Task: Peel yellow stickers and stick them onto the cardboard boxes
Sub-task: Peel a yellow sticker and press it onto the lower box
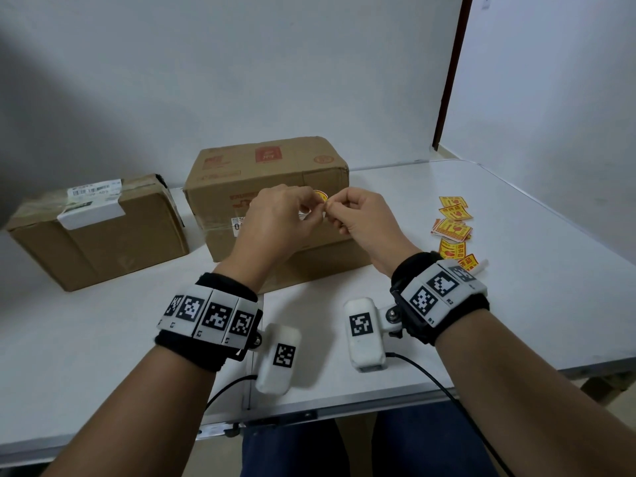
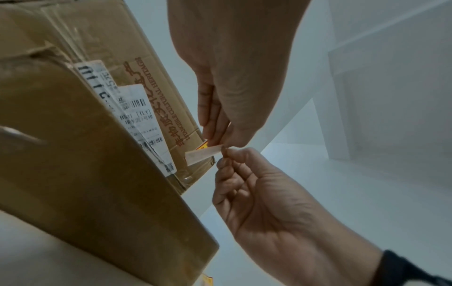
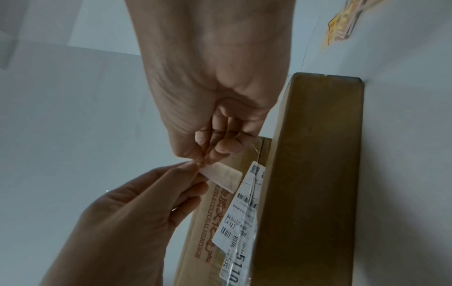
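Both hands meet in front of the large cardboard box [image 1: 261,173]. Between them is one yellow sticker [image 1: 321,195] on its white backing [image 2: 203,154]. My left hand [image 1: 311,210] pinches one side of it with thumb and fingers. My right hand [image 1: 332,210] pinches the corner nearest it, the other fingers curled. The right wrist view shows the pale back of the sticker [image 3: 220,176] between the two pinches. How far sticker and backing have parted I cannot tell. A smaller taped cardboard box [image 1: 103,235] stands at the left.
Several loose yellow stickers [image 1: 452,228] lie on the white table [image 1: 516,287] to the right of my right hand. A lower cardboard box [image 1: 327,266] lies against the large box's front. White shipping labels [image 3: 242,209] cover part of the large box's front. A wall runs behind the boxes.
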